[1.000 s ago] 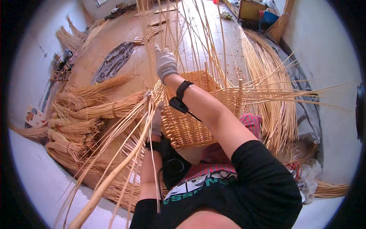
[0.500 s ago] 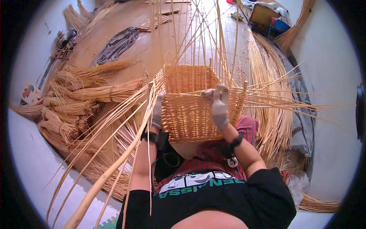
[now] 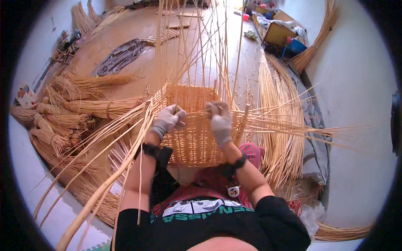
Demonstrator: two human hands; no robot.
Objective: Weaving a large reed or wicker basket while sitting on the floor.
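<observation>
A partly woven wicker basket (image 3: 194, 144), box-shaped with tall thin stakes rising from its walls, stands in front of my lap. Both hands wear pale work gloves. At the left part of the near rim my left hand (image 3: 168, 119) is closed, thumb and fingers pinching a wicker rod. My right hand (image 3: 220, 121) is curled over the right part of that rim, its fingers closed on a wicker rod running along the top; the fingertips are partly hidden. Loose rods (image 3: 121, 129) fan out left from the basket corner, with one thick pole (image 3: 96, 198) among them.
Bundles of wicker (image 3: 104, 108) lie stacked at the left. Long loose rods (image 3: 280, 138) spread over a grey cloth (image 3: 315, 154) at the right. Dark grey fabric (image 3: 119, 56) lies on the floor farther off. A blue bucket (image 3: 296, 46) stands at the back right.
My left hand has come from the left side of the basket onto the near rim and pinched. The right hand's raised fingers have curled down over the rim. The whole view has shifted.
</observation>
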